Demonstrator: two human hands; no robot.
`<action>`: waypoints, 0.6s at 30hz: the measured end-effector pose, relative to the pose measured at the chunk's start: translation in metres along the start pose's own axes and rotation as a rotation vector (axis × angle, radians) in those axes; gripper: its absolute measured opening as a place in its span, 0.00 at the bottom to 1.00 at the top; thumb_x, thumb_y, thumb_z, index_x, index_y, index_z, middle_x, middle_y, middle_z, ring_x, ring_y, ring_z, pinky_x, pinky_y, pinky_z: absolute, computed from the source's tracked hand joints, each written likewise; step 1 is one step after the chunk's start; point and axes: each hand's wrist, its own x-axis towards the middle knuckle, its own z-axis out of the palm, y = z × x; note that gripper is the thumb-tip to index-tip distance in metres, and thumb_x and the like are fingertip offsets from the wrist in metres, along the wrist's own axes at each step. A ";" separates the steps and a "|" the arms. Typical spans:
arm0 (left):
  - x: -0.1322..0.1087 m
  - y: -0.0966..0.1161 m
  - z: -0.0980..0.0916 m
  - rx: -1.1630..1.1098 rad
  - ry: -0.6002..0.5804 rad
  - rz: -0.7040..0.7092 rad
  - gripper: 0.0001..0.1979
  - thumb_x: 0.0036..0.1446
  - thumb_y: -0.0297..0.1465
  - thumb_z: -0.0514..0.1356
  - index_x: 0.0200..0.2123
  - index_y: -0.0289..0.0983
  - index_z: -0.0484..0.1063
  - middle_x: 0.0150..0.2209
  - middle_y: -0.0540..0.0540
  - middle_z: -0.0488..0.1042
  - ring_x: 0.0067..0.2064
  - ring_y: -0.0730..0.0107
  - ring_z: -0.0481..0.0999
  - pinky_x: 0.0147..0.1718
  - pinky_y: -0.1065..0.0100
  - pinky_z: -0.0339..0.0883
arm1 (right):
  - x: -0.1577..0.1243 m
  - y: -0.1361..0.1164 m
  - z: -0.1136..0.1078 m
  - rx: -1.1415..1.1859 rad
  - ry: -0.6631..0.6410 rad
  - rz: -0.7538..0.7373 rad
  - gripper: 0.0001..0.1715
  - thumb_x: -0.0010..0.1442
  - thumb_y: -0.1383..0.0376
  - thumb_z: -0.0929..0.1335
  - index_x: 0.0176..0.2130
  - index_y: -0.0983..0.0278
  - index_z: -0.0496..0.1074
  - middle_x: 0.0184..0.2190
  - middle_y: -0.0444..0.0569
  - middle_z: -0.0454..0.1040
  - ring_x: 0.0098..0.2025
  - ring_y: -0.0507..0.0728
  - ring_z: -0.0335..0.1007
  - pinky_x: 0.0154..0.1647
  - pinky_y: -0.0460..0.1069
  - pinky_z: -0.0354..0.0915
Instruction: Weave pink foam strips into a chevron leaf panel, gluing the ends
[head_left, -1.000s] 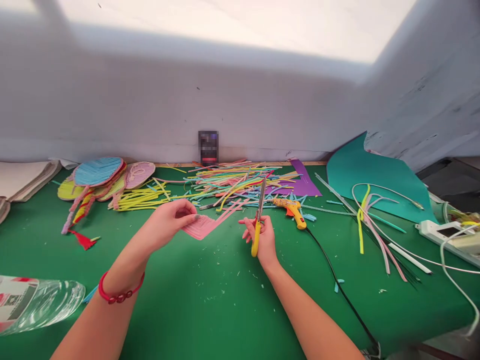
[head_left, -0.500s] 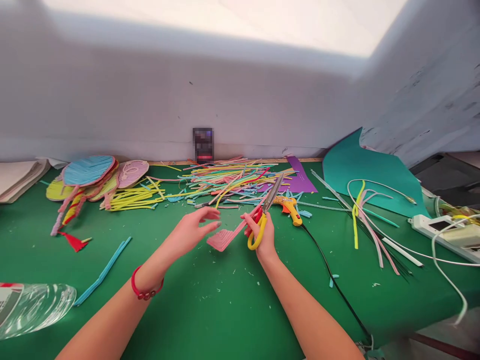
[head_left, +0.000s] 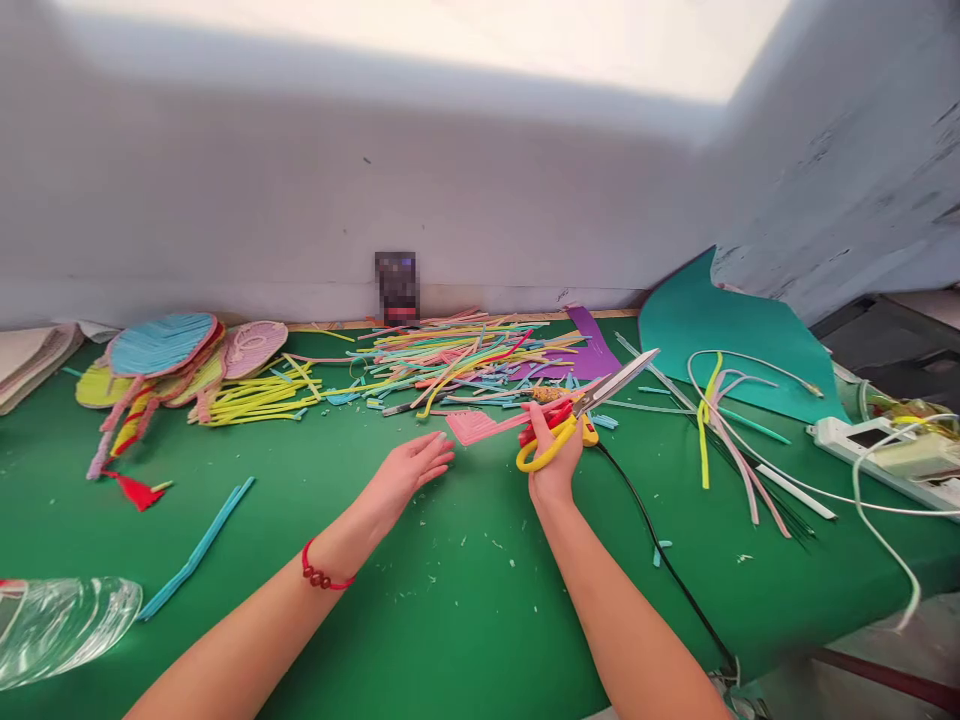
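Scissors (head_left: 596, 395), pink piece (head_left: 471, 427) farther right

clear bottle (head_left: 75, 630): left edge | white power strip (head_left: 834, 438): right | teal sheet (head_left: 739, 320): back right

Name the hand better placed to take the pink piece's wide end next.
Left, I'd judge: the left hand is empty and close to the wide end of the pink pipe-cleaner piece. The right hand holds the scissors and seems to pinch the piece's other end.
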 end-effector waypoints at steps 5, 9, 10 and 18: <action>-0.005 -0.004 0.009 -0.274 -0.122 -0.067 0.17 0.56 0.35 0.63 0.45 0.31 0.75 0.52 0.34 0.74 0.54 0.56 0.73 0.56 0.60 0.65 | -0.008 0.000 0.004 0.027 -0.061 0.003 0.24 0.49 0.56 0.73 0.38 0.61 0.59 0.31 0.44 0.76 0.19 0.47 0.65 0.20 0.44 0.65; -0.003 -0.008 0.009 -0.301 -0.089 -0.045 0.12 0.56 0.33 0.63 0.42 0.33 0.77 0.49 0.38 0.76 0.52 0.57 0.75 0.54 0.60 0.68 | -0.016 0.001 0.009 -0.021 -0.136 -0.029 0.21 0.51 0.57 0.72 0.37 0.61 0.59 0.29 0.43 0.75 0.20 0.48 0.65 0.21 0.45 0.66; -0.003 -0.009 0.008 -0.295 -0.066 -0.039 0.11 0.55 0.32 0.63 0.41 0.34 0.77 0.49 0.39 0.77 0.51 0.58 0.75 0.53 0.61 0.69 | -0.018 0.001 0.010 -0.037 -0.148 -0.036 0.21 0.51 0.57 0.72 0.37 0.61 0.59 0.29 0.42 0.75 0.21 0.48 0.66 0.21 0.44 0.66; 0.000 0.000 0.006 -0.248 0.097 0.037 0.09 0.52 0.30 0.66 0.36 0.33 0.77 0.40 0.41 0.80 0.44 0.64 0.79 0.45 0.68 0.73 | -0.024 0.003 0.013 -0.112 -0.291 0.011 0.25 0.49 0.52 0.72 0.37 0.60 0.58 0.31 0.43 0.74 0.21 0.48 0.66 0.20 0.45 0.65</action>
